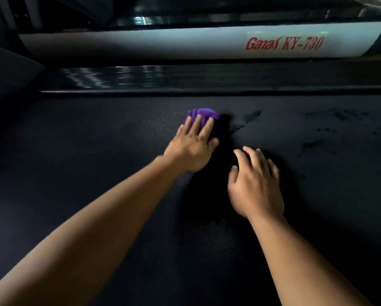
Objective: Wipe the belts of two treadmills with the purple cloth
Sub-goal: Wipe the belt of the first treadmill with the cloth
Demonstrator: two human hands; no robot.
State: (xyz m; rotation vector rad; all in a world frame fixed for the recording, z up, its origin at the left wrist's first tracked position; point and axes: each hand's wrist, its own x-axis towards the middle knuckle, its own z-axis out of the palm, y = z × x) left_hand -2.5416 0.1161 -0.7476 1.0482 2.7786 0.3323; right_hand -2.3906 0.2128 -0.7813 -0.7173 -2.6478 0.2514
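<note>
your left hand lies palm down on the purple cloth, which is bunched into a small wad on the black treadmill belt, toward the belt's far edge. your fingers are stretched forward and slightly spread over the near half of the cloth, pressing it flat against the belt rather than pinching it; the far part of the wad shows beyond your fingertips.

your right hand is just beside the left, nearer to you, palm down on the bare belt. its fingers are loosely spread and a little curled, with nothing under them or between them.

the belt has a fine woven texture. to the right of the cloth, darker blotchy marks show on its surface, with more of them farther right.

beyond the belt runs a glossy black side rail, and past that a pale rail of the neighbouring machine with red lettering reading "ganas ky-730".
</note>
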